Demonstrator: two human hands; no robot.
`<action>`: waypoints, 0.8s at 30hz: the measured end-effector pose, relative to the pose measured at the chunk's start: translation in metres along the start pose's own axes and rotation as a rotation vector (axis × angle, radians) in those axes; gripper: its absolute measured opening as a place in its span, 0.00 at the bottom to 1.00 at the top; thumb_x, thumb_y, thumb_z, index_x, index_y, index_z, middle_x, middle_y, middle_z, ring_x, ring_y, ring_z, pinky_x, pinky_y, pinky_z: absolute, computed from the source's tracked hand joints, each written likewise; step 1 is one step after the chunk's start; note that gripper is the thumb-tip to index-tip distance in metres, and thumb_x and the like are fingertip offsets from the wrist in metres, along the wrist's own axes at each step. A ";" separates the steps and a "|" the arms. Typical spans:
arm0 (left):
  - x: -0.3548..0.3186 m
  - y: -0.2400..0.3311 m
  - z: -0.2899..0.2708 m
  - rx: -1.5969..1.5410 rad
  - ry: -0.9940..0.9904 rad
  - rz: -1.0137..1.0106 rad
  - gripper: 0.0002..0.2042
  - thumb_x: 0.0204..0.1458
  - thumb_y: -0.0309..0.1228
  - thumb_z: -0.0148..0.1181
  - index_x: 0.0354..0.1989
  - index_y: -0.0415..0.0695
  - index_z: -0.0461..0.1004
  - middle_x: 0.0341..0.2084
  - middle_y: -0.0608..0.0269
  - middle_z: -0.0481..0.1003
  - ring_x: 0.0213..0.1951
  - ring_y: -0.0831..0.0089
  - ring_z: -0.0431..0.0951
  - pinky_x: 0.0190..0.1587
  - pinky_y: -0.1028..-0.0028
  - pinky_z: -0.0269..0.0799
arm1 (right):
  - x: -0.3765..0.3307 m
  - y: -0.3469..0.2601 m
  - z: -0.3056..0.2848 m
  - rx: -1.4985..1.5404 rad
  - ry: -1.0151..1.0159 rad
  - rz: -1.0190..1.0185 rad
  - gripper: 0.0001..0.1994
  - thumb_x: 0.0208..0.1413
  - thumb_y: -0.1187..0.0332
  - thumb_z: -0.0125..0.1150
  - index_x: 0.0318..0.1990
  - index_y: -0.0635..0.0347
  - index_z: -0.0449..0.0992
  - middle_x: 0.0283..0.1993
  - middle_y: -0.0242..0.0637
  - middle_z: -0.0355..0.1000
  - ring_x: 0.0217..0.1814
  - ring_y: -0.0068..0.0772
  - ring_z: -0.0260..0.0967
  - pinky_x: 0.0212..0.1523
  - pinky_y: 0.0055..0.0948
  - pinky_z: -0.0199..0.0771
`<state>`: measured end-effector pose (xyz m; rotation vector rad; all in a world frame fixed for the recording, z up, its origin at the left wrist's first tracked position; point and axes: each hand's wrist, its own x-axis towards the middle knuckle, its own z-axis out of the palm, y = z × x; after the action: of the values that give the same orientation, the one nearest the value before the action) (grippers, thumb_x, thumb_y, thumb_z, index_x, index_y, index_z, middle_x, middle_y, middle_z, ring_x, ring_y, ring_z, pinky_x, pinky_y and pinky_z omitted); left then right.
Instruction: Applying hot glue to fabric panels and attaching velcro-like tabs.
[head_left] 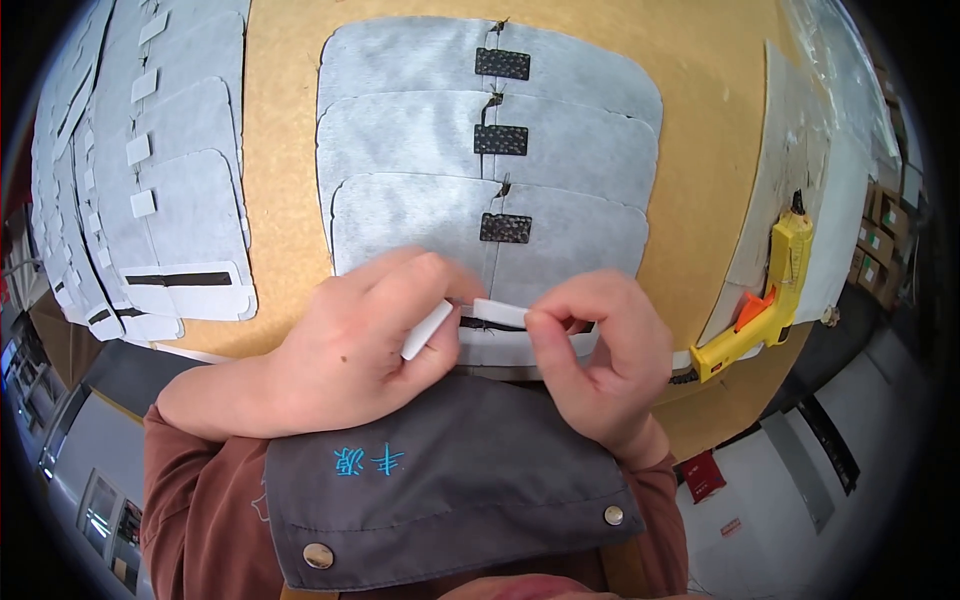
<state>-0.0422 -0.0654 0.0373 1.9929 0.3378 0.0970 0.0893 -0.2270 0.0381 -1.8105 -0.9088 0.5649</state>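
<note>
My left hand (365, 325) is closed around a small white rectangular piece (428, 331), gripped against the curled fingers. Between both hands is a second white piece (499, 313); my right hand (608, 350) pinches its right end between thumb and forefinger, while the left fingertips are at its other end and slightly blurred. Beneath and beyond the hands lie overlapping grey fabric-like panels (400, 205), each with a centre seam. Black speckled patches (506, 228) sit on these seams. The nearest panel's dark slot is partly covered by my fingers.
More grey panels (190, 225) lie in rows on the left, with small white squares (143, 203) along their seams. A yellow glue gun (770, 290) with an orange trigger rests at the right edge of the tan board (705, 130). Cardboard boxes (880, 235) stand beyond the right side.
</note>
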 end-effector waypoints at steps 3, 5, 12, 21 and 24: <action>0.005 -0.005 -0.005 0.072 0.071 0.071 0.07 0.49 0.16 0.62 0.35 0.40 0.75 0.26 0.59 0.73 0.26 0.66 0.74 0.28 0.72 0.68 | 0.002 0.003 0.004 -0.035 0.018 -0.003 0.09 0.44 0.81 0.71 0.29 0.59 0.76 0.24 0.32 0.72 0.22 0.32 0.66 0.24 0.28 0.62; 0.002 -0.014 -0.012 0.119 0.111 0.123 0.06 0.50 0.17 0.63 0.35 0.40 0.75 0.26 0.59 0.73 0.26 0.66 0.74 0.29 0.72 0.68 | 0.006 0.002 0.008 -0.073 -0.006 -0.009 0.09 0.44 0.80 0.71 0.29 0.58 0.75 0.24 0.32 0.70 0.21 0.31 0.65 0.24 0.28 0.60; 0.000 -0.034 -0.016 0.336 0.110 0.324 0.14 0.39 0.34 0.76 0.30 0.43 0.76 0.19 0.68 0.64 0.19 0.72 0.64 0.19 0.73 0.55 | 0.017 0.011 0.017 -0.204 0.080 0.015 0.09 0.47 0.79 0.71 0.29 0.57 0.75 0.21 0.29 0.65 0.21 0.28 0.60 0.24 0.29 0.58; 0.006 -0.037 -0.009 0.541 0.169 0.445 0.21 0.35 0.34 0.73 0.43 0.49 0.84 0.18 0.72 0.52 0.18 0.78 0.57 0.18 0.76 0.53 | 0.018 0.012 0.017 -0.174 0.127 0.108 0.08 0.47 0.80 0.70 0.29 0.57 0.75 0.21 0.29 0.65 0.21 0.27 0.59 0.25 0.28 0.59; 0.007 -0.037 -0.009 0.603 0.147 0.442 0.23 0.35 0.33 0.66 0.46 0.52 0.84 0.18 0.73 0.51 0.18 0.79 0.56 0.17 0.78 0.55 | 0.019 0.014 0.017 -0.181 0.125 0.101 0.08 0.47 0.80 0.70 0.29 0.57 0.75 0.21 0.29 0.65 0.21 0.27 0.59 0.25 0.28 0.59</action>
<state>-0.0448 -0.0412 0.0072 2.6407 0.0036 0.4686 0.0929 -0.2056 0.0194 -2.0400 -0.8088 0.4380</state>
